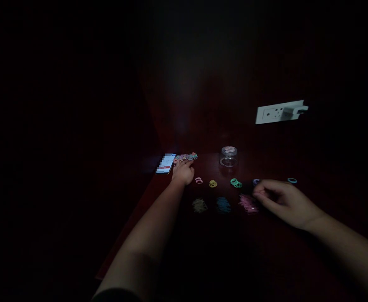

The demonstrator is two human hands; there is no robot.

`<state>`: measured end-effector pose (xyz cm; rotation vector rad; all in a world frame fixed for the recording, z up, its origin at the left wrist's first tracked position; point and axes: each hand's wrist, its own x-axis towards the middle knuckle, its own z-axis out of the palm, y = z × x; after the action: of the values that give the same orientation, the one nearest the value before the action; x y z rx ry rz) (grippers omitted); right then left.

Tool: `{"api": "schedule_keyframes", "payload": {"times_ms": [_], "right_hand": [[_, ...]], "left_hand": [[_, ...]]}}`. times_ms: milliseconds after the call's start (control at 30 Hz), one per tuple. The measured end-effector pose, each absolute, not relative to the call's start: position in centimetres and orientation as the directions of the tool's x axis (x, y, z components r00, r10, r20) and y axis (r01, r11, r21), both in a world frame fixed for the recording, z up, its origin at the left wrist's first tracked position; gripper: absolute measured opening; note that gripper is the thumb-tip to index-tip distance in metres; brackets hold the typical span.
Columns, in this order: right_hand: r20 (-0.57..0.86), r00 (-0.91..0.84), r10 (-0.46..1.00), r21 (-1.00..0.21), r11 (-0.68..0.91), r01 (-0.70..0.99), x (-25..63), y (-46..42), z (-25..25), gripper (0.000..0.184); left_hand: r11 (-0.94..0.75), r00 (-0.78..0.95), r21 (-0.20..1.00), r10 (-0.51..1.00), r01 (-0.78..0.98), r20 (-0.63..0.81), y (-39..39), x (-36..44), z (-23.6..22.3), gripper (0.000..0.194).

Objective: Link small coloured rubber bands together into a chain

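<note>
My left hand (183,172) reaches to a heap of mixed-colour small elastic bands (186,157), fingers stretched out at its near edge. My right hand (280,201) is closed in a pinch beside a pile of pink bands (248,204); whatever its fingertips hold is too small to make out. Just behind it, purple bands (256,182) are partly hidden. In the same row lie pink bands (198,180), yellow bands (213,183), green bands (236,183) and a light-blue band (292,180). Nearer me are an olive-coloured pile (199,205) and a blue pile (223,204).
A clear lidded jar (228,157) stands behind the rows. Left of the heap lies a phone (166,163) with its screen lit. On the wall, a white socket plate (280,112) has a plug in it. The dark red table's left edge runs beside my left arm; surroundings are very dark.
</note>
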<state>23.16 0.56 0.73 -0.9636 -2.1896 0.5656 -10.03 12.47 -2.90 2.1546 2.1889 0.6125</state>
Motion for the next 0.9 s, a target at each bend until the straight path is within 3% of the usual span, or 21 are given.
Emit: {"api": "schedule_keyframes", "payload": {"times_ms": [333,567,733,900], "right_hand": [[0.535,-0.402,0.744,-0.577,0.668,0.47,23.4,0.5,1.3,0.022],[0.517,-0.388,0.763,-0.587,0.646,0.487,23.4,0.8,1.1,0.022],[0.508,-0.375,0.775,-0.616,0.632,0.471,23.3,1.0,0.9,0.023],[0.511,-0.385,0.768,-0.604,0.64,0.474,23.2,1.2,0.6,0.022]], "left_hand": [[-0.057,-0.046,0.289,0.94,0.956,0.338,14.4,-10.4,-3.8,0.043],[-0.216,0.002,0.4,0.882,0.891,0.471,13.3,-11.0,-3.4,0.033],[-0.293,-0.058,0.521,0.83,0.802,0.555,11.4,-11.2,-3.1,0.018],[-0.402,-0.051,0.551,0.774,0.731,0.632,8.3,-9.1,-2.2,0.012]]}}
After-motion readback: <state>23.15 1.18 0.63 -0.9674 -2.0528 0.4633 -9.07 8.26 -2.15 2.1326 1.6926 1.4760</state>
